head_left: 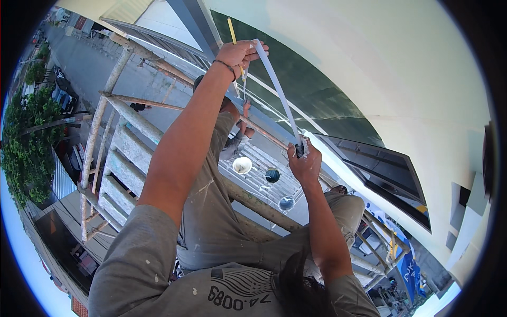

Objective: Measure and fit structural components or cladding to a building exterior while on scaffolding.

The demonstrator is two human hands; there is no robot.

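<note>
My left hand point(242, 55), raised at the upper middle, is closed around a yellow pencil point(231, 30) that sticks up past the fingers. The same hand pinches the end of a pale blade point(275, 82). The blade bows down and to the right to a dark, white-spattered tape measure point(301, 149). My right hand point(308, 162) grips this case, partly hiding it. Both hands are in front of the wall, near a dark green panel point(301, 79).
I am seated high on a scaffold point(124, 137) of paint-stained rails. Below, another person point(235, 142) is partly hidden, near a white bucket point(242, 165) and a dark bucket point(272, 175) on a slatted platform. A dark-framed window point(388, 174) lies to the right; a street point(84, 55) lies far left.
</note>
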